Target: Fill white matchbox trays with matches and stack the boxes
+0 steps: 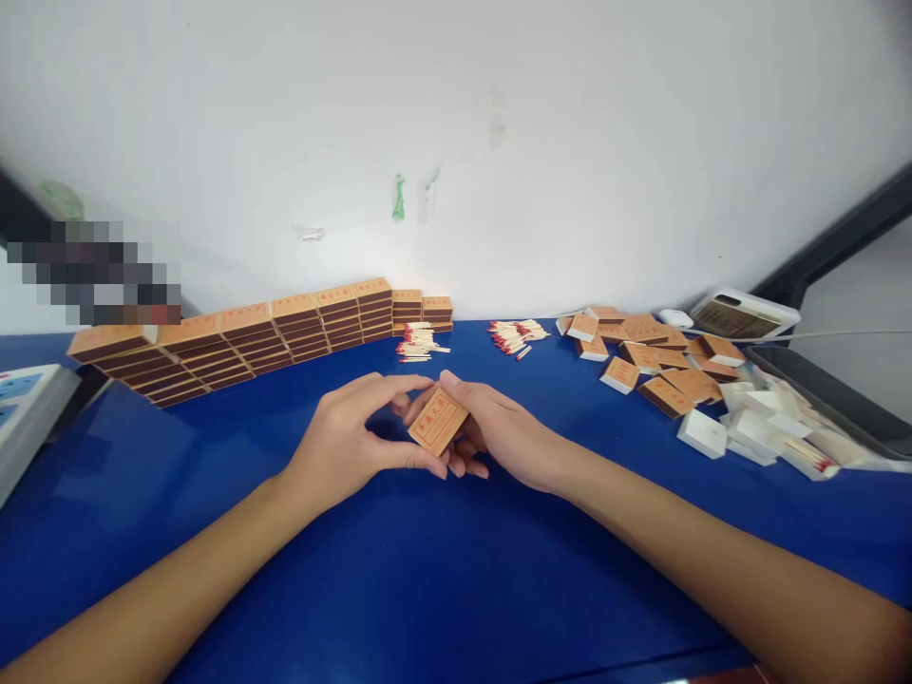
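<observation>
Between my two hands, a tan matchbox (pixel 438 422) with red printing is held tilted above the blue table. My left hand (pixel 349 427) grips its left side, thumb along the lower edge and fingers at the top. My right hand (pixel 499 427) grips the right end, thumb on the upper corner and fingers curled underneath. Just beyond the hands lie two loose piles of red-tipped matches, a left pile (pixel 420 344) and a right pile (pixel 514 334). Whether the held box contains matches is hidden.
A long wall of stacked matchboxes (pixel 249 332) runs along the left back, with a shorter stack (pixel 436 309) beside it. At right are scattered matchbox sleeves (pixel 662 356), white inner trays (pixel 755 427), a phone (pixel 745 313) and a black tray (pixel 833 389). A white wall (pixel 570 171) stands behind.
</observation>
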Motion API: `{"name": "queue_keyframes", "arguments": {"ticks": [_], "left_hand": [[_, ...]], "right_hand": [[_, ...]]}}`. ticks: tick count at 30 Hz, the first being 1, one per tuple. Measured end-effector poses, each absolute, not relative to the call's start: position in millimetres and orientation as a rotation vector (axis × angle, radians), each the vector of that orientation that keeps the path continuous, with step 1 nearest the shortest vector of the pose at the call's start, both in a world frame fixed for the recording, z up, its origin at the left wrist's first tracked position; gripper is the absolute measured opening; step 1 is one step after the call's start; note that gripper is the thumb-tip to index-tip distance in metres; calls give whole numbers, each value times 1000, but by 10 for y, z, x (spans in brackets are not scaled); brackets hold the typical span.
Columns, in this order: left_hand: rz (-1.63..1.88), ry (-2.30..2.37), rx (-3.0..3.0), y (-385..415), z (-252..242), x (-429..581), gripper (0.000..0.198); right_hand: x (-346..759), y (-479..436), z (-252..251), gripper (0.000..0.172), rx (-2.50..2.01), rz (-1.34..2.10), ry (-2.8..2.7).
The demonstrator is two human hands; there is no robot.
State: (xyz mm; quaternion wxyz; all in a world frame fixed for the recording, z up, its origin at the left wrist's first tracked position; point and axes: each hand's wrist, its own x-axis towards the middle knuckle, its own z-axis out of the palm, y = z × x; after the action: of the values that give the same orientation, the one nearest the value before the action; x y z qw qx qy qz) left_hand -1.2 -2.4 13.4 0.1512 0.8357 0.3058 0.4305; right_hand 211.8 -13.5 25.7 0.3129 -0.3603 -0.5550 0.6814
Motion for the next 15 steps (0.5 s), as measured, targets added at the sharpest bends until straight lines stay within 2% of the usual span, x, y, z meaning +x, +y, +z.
{"name": "queue_keyframes", "arguments": {"ticks": [6,11,15], "left_hand": [[1241,969,2402,2,152,-38,32],[1231,1048,2519,87,201,-110,29],[1224,1244,2588,163,539,-378,32]], "right_hand": [[2187,-28,278,41,-1060,1565,-1430],[2252,72,206,38,-1134,1321,-1626],[2334,86,191,28,-1205,649,-2132]]}}
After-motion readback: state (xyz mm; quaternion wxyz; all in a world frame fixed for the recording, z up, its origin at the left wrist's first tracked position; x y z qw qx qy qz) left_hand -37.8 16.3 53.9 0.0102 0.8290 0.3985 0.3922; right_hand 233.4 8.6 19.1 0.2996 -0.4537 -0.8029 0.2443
